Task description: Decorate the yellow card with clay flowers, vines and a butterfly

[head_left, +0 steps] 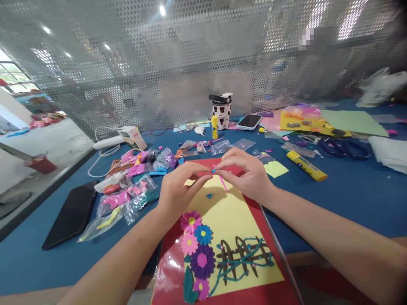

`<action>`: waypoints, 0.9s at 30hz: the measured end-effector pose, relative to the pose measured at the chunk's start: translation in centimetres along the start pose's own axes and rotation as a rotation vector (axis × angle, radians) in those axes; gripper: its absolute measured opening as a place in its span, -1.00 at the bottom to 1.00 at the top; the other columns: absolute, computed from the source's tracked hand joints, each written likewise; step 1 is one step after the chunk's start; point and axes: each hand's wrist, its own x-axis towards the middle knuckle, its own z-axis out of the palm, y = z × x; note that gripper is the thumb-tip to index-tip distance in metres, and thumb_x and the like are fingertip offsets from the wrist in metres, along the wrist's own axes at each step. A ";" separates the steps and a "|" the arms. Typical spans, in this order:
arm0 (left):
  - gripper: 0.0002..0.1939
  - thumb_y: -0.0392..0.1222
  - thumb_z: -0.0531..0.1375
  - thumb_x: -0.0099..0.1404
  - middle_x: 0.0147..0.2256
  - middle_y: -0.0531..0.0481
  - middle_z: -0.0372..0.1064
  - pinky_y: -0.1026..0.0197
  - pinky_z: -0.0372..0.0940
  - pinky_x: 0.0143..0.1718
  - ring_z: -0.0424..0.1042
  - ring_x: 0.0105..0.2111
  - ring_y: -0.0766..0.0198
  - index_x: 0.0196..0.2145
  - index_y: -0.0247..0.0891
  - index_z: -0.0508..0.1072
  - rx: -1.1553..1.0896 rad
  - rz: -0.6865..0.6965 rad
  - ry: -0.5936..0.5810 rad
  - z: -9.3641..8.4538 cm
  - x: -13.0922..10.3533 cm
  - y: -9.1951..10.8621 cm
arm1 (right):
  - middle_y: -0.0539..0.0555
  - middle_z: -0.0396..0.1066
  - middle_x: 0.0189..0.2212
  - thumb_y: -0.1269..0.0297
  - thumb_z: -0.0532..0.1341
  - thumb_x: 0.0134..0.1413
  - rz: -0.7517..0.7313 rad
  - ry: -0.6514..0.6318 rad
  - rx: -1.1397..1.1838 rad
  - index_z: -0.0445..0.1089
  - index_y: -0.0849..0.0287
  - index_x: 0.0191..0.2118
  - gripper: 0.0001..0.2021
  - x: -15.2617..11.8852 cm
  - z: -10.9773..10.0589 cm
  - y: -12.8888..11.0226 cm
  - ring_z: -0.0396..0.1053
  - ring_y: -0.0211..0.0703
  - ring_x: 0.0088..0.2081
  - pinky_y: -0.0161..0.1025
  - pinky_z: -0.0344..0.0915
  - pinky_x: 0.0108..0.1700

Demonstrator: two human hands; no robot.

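Both hands meet above the top part of a yellow sheet (232, 216) on a red folder (171, 271). Between their fingertips is a tiny blue clay piece (213, 171). My left hand (179, 186) pinches it from the left, and my right hand (246, 173) pinches it from the right. A small blue clay bit (209, 196) lies on the sheet below them, and a pink strip (224, 184) is beside my right hand. Clay flowers (202, 262) run down the sheet's left side. A brown clay fence (244, 256) with green vines is at the lower right.
Bagged clay (140, 186) and a black tablet (71, 214) lie left. A glue stick (215, 127), a patterned cup (221, 111) and a phone (249, 121) are behind. Right are a yellow tube (306, 165), scissors (345, 148) and tissue (389, 152). Perforated metal panels border the table's back.
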 end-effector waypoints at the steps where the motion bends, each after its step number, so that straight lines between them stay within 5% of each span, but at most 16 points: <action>1: -0.86 -0.20 0.31 0.22 -0.30 -0.02 0.55 0.36 0.42 -0.39 0.50 -0.44 0.40 -0.25 -0.25 0.50 -0.004 -0.010 0.009 0.0 0.0 0.0 | 0.00 0.41 -0.41 0.37 0.29 0.10 -0.002 0.003 0.010 0.48 0.09 -0.35 -0.96 0.0 0.0 0.0 0.39 -0.21 -0.32 -0.18 0.29 -0.25; 13: -0.90 -0.23 0.28 0.25 -0.35 -0.01 0.54 0.42 0.37 -0.49 0.47 -0.48 0.43 -0.26 -0.26 0.50 0.039 0.044 0.021 0.2 -0.1 0.1 | 0.00 0.41 -0.39 0.38 0.30 0.07 -0.052 -0.020 0.034 0.47 0.08 -0.30 -0.94 0.0 0.0 0.1 0.39 -0.22 -0.32 -0.17 0.31 -0.24; 27: -0.77 -0.16 0.32 0.20 -0.23 -0.03 0.52 0.38 0.40 -0.47 0.49 -0.48 0.43 -0.17 -0.22 0.50 -0.013 -0.085 -0.002 0.2 -0.3 0.0 | 0.00 0.38 -0.38 0.35 0.29 0.09 -0.002 -0.001 0.048 0.55 0.01 -0.30 -0.90 0.1 -0.2 0.4 0.37 -0.23 -0.32 -0.18 0.29 -0.25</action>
